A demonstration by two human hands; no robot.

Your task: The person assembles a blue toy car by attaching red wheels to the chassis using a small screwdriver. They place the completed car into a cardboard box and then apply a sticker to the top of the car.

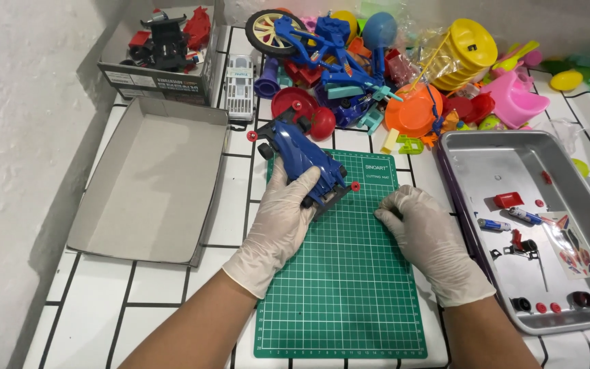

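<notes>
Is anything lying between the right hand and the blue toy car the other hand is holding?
Nothing visible does. The left hand grips the blue toy car over the green cutting mat; the right hand rests on the mat beside it, only bare mat between them.

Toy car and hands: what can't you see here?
- Head view: toy car underside, covered by left hand.
- Head view: right hand fingertips curl under; any grip hidden.
- Head view: tray small parts, too tiny to name.
- Head view: tray's right edge, cut off.
</notes>
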